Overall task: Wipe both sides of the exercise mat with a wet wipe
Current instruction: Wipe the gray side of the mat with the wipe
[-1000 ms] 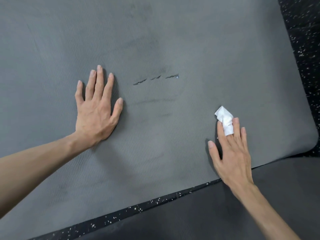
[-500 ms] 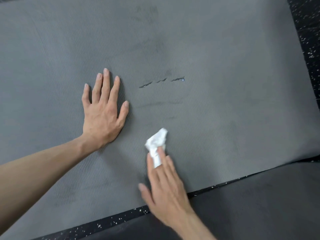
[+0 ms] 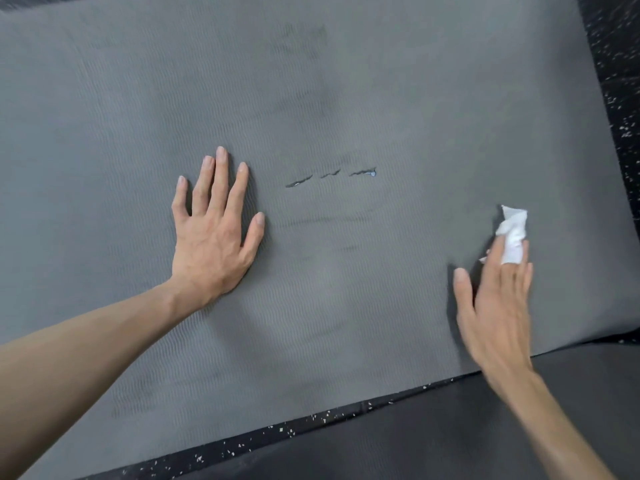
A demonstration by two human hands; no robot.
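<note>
Head view: right hand presses wipe on mat.

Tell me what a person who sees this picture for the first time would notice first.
The white wipe stands out most, under the fingers of the right hand near the right edge of the grey mat. Next, the left hand lies flat on the mat, left of centre. Between the hands, three small tears form a line in the mat.
</note>
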